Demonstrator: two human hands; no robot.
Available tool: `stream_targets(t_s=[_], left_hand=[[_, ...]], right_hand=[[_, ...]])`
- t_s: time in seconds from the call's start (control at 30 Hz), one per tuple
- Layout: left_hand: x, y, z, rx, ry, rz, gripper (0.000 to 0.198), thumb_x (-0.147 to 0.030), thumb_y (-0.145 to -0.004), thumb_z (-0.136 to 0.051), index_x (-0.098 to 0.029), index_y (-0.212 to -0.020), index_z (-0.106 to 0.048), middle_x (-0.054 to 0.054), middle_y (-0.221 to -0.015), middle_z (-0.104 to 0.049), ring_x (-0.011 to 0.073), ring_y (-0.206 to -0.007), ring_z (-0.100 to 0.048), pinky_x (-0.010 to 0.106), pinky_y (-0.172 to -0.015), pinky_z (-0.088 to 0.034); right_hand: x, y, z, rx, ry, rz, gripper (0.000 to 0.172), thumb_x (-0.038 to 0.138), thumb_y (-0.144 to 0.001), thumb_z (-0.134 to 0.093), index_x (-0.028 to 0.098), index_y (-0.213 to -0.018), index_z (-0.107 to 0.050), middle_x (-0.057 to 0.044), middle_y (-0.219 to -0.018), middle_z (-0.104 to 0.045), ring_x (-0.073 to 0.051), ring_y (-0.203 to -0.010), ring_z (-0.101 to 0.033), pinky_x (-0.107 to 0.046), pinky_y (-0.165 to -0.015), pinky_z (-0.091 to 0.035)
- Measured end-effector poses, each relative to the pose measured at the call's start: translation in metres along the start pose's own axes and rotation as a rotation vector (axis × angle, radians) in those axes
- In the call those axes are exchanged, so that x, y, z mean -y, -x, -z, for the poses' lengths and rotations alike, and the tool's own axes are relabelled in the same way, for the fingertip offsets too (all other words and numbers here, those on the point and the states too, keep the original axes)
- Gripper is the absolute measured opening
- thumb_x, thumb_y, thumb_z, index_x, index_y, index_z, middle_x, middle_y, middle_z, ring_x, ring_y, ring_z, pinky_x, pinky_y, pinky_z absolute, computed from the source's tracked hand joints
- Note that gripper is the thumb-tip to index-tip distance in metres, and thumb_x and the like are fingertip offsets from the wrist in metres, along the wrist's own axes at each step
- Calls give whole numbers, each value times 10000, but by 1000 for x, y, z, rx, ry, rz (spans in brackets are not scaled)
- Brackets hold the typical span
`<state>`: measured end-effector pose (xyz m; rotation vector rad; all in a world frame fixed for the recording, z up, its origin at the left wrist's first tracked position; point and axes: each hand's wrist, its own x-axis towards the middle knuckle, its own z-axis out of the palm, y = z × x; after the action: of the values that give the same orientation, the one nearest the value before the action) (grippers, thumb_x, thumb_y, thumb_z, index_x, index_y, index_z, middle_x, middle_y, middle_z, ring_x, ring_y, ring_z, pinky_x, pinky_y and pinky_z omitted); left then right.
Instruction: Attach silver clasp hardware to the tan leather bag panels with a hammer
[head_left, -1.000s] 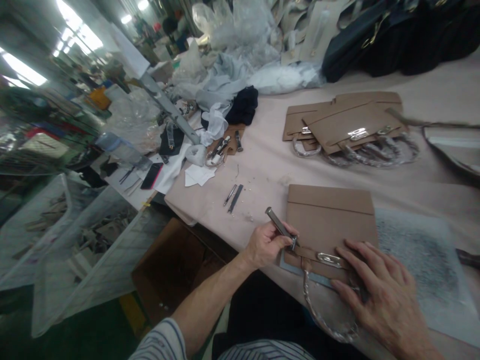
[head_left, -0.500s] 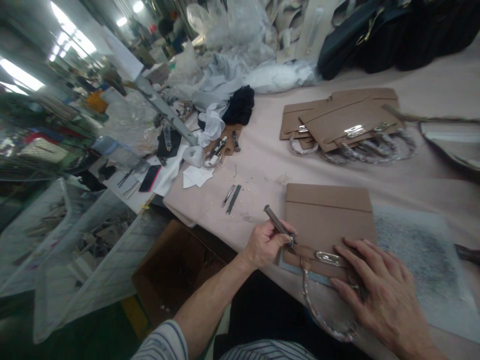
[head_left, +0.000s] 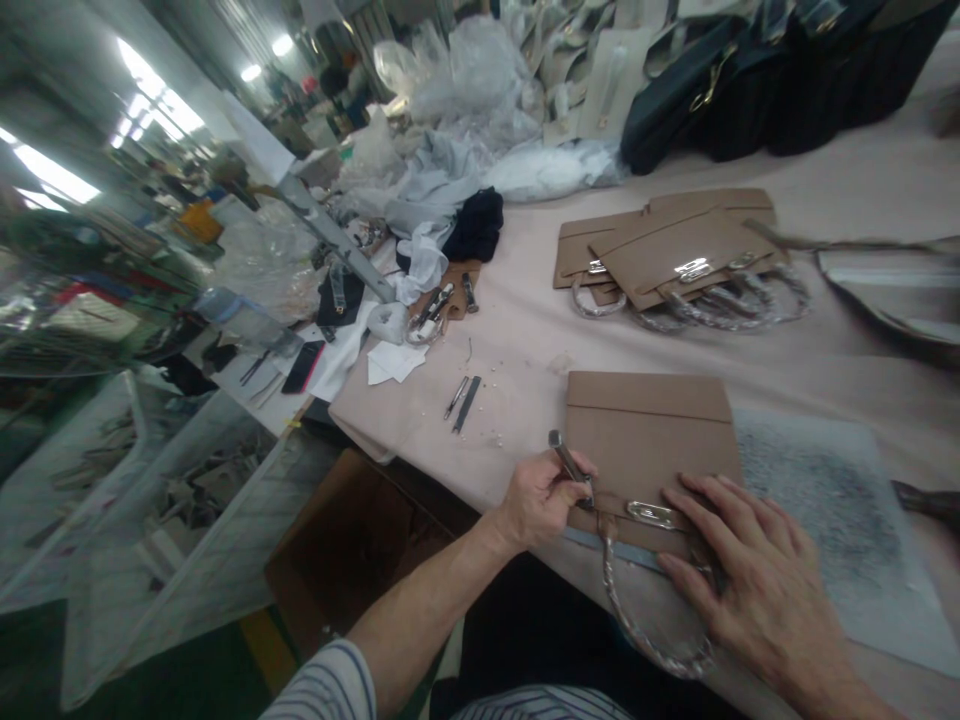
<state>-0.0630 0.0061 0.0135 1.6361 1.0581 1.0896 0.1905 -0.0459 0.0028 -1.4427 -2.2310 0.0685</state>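
Fingers of the left hand (head_left: 541,497) are closed round a slim metal tool (head_left: 564,452), pinching it with the thumb near its lower end. That end sits at the near left corner of a flat brown panel (head_left: 652,440), though from where I stand I cannot tell whether it touches the surface.

On the panel's near right part rests the right hand (head_left: 757,570), its fingers stretched out and a little apart, gripping nothing that I can see; what lies under the palm is hidden. Between the two hands, along the panel's near edge, shines a metal fitting (head_left: 651,514), and a plastic-wrapped handle (head_left: 626,625) loops from that edge towards the person.

The panel lies flat on a pinkish tabletop (head_left: 517,320). Just right of it is a pale sheet (head_left: 892,590) with dark specks. Left of it lie two thin tools (head_left: 466,405) side by side. Beyond it rests a pile of brown panels (head_left: 675,240), and farther off stand dark bags (head_left: 787,100).
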Motion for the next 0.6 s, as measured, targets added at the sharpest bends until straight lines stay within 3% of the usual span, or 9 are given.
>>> stream_targets(t_s=[0.13,0.37,0.6], left_hand=[[5,7,-5,-44,18,-85,182,-288,-892,-653,-131,-981,-673,117,-983,-762,217,-938,-726,338,-879,-601],[6,-8,2,80,186,189,176,-271,-865,-671,-131,-971,-663,83,-904,-747,175,-812,-722,288,-770,-605],[6,-11,7,119,137,112,173,-257,-875,-652,-125,-986,-667,99,-922,-751,188,-832,-722,301,-785,-597]], right_hand=[[0,0,1,-10,17,10,485,492,-981,-448,192,-1346,-559,-137,-1394,-567,-389,-1301,-488,-598,-1077,-354],[1,0,2,-15,40,37,471,473,-985,-439,195,-1350,-548,-130,-1390,-568,-395,-1287,-494,-607,-1036,-378],[1,-1,1,-17,41,38,469,487,-991,-424,200,-1340,-545,-130,-1380,-573,-396,-1278,-498,-599,-1019,-392]])
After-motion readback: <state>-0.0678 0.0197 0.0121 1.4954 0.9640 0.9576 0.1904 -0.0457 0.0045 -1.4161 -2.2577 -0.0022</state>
